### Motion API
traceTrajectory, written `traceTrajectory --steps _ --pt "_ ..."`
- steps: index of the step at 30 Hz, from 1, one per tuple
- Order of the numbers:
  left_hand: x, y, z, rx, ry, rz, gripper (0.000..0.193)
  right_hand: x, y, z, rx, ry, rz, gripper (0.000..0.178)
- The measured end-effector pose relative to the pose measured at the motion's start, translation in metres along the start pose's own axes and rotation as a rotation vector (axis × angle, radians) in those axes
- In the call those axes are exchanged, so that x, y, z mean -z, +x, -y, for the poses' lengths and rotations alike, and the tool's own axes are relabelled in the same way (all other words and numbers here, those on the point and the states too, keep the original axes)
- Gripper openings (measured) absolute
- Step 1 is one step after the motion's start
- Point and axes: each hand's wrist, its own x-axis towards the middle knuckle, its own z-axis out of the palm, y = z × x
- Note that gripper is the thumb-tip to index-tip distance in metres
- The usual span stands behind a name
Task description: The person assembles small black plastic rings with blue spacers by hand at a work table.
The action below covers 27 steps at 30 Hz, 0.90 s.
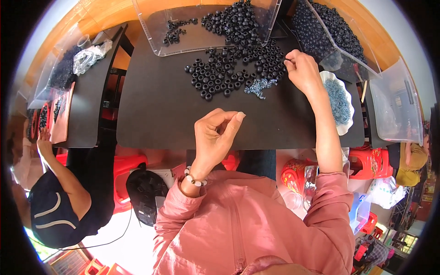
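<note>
My left hand, with a beaded bracelet at the wrist, is raised over the near edge of the dark table. Its thumb and curled fingers are pinched together; anything between them is too small to make out. At the right side of a loose spread of black beads, my right hand is closed in a pinch. Something dark shows at its fingertips, but I cannot tell whether it is a held bead. Left of that forearm lies a small heap of blue-grey bits. To its right, a white scalloped dish holds many more.
A clear plastic box lies at the far edge, black beads spilling from it. Another clear bin full of black beads stands far right, near an upright clear container. At left, another person works at a neighbouring table.
</note>
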Motion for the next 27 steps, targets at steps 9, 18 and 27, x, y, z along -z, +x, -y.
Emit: traceTrajectory --steps 9,18,27 --pt "-0.005 0.005 -0.005 0.003 -0.235 -0.045 0.030 0.024 -0.047 0.078 -0.110 1.186 0.527 0.022" --pt "-0.003 0.000 -0.001 -0.081 -0.237 0.000 0.029 0.010 -0.065 0.093 -0.097 1.337 0.654 0.023" --pt "0.000 -0.003 0.001 -0.115 -0.197 -0.026 0.025 0.005 -0.067 0.089 -0.118 1.352 0.658 0.021"
